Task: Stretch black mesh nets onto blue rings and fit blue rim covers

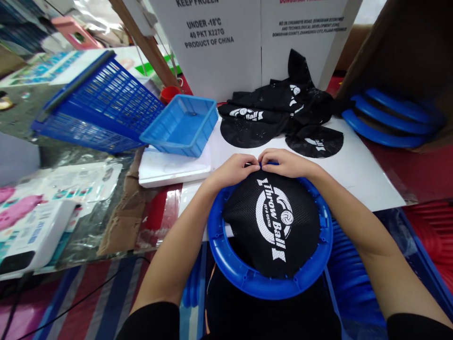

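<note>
- Two hands closed at centre frame: left hand [233, 170] and right hand [286, 163] side by side, touching at the thumbs, knuckles up.
- Fingers of both curled tight under, pinching the far edge of the black mesh net [272, 222]; fingertips themselves hidden beneath the knuckles.
- Pinched edge pressed onto the top of the blue ring [230, 250], just below the middle of the frame.
- Net spread over the ring's opening, white "Throw Ball" print facing up, reading sideways; left part of the ring's opening uncovered.
- Ring lying roughly flat between both forearms, near rim toward the bottom of the frame, far rim over the edge of the white board [354, 174].
- Just beyond the hands, upper centre: pile of black nets [279, 108] with the same print, loosely heaped on the board.
- Left of that pile: shallow blue tray [180, 123], tilted, resting on a white foam slab [170, 170].
- Further left, upper left of the frame: blue slatted basket [102, 104], tipped on its side.
- Upper right: stack of blue rings [385, 118] inside a brown carton.
- Top centre, behind everything: white printed carton [219, 47], upright, marked "KEEP FROZEN".
</note>
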Action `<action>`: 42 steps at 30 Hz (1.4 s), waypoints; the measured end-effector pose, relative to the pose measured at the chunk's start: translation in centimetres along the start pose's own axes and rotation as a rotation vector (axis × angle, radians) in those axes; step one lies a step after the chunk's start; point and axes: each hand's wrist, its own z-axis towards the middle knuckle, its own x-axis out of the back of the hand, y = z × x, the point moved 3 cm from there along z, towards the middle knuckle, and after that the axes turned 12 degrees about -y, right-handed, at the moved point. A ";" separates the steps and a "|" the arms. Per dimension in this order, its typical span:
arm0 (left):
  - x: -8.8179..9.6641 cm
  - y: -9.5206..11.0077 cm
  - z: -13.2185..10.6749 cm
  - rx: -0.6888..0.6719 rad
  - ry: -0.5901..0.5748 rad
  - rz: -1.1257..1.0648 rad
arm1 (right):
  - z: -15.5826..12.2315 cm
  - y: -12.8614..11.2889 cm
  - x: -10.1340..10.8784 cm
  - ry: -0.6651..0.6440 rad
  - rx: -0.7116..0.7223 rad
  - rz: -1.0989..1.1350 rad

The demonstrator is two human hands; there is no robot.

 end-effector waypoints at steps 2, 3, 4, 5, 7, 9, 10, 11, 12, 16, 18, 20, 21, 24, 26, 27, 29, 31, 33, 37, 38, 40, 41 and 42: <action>0.0 0.0 0.0 -0.011 0.007 0.045 | 0.0 0.0 -0.1 0.016 0.007 -0.021; 0.0 0.1 0.0 -0.015 0.008 0.067 | 0.0 -0.1 -0.2 0.023 0.007 -0.031; 0.0 0.1 -0.1 -0.018 0.006 0.086 | 0.0 -0.1 -0.3 0.027 0.006 -0.037; 0.0 0.1 -0.1 -0.023 0.003 0.104 | 0.0 -0.1 -0.4 0.031 0.006 -0.041; 0.1 0.2 -0.2 -0.040 0.005 0.141 | 0.1 -0.1 -0.5 0.037 0.012 -0.043; 0.1 0.3 -0.3 -0.073 0.015 0.171 | 0.1 -0.1 -0.6 0.039 0.018 -0.045; 0.1 0.4 -0.3 -0.089 0.021 0.180 | 0.2 -0.1 -0.6 0.039 0.020 -0.047; 0.1 0.4 -0.3 -0.101 0.027 0.184 | 0.2 0.0 -0.6 0.040 0.021 -0.050; 0.1 0.4 -0.3 -0.106 0.033 0.182 | 0.2 0.0 -0.7 0.039 0.020 -0.052; -0.1 0.1 -0.2 -0.088 0.048 0.151 | 0.2 0.4 -0.6 0.051 0.019 -0.054; -0.2 -0.1 0.0 -0.082 0.054 0.142 | 0.2 0.5 -0.6 0.061 0.030 -0.049; -0.3 -0.2 0.1 -0.078 0.061 0.136 | 0.3 0.6 -0.6 0.071 0.038 -0.038; -0.3 -0.3 0.1 -0.076 0.064 0.135 | 0.3 0.7 -0.6 0.075 0.039 -0.033; -0.4 -0.2 0.3 -0.074 0.068 0.136 | 0.3 0.7 -0.6 0.082 0.031 -0.024; -0.5 -0.2 0.4 -0.070 0.067 0.140 | 0.3 0.7 -0.6 0.091 0.022 -0.025; -0.5 -0.2 0.4 -0.068 0.066 0.140 | 0.3 0.7 -0.6 0.099 0.016 -0.027; -0.6 -0.2 0.5 -0.064 0.064 0.139 | 0.3 0.8 -0.7 0.116 0.000 -0.038; -0.7 -0.2 0.6 -0.059 0.065 0.140 | 0.3 0.9 -0.8 0.126 -0.013 -0.049; -0.7 -0.3 0.5 -0.054 0.075 0.150 | 0.4 1.0 -1.0 0.128 -0.023 -0.051; -0.2 -0.2 -0.3 -0.029 0.104 0.185 | 0.5 1.0 -0.8 0.109 -0.056 -0.024; 0.0 -0.1 -0.6 -0.025 0.100 0.192 | 0.5 1.0 -0.7 0.095 -0.067 -0.016; 0.5 0.2 -1.3 -0.035 0.072 0.203 | 0.4 0.9 -0.3 0.042 -0.087 -0.008; 0.7 0.4 -1.5 -0.046 0.052 0.208 | 0.2 0.9 -0.1 0.010 -0.097 -0.011; 0.9 0.6 -1.8 -0.054 0.029 0.213 | 0.0 0.9 0.3 -0.020 -0.110 -0.017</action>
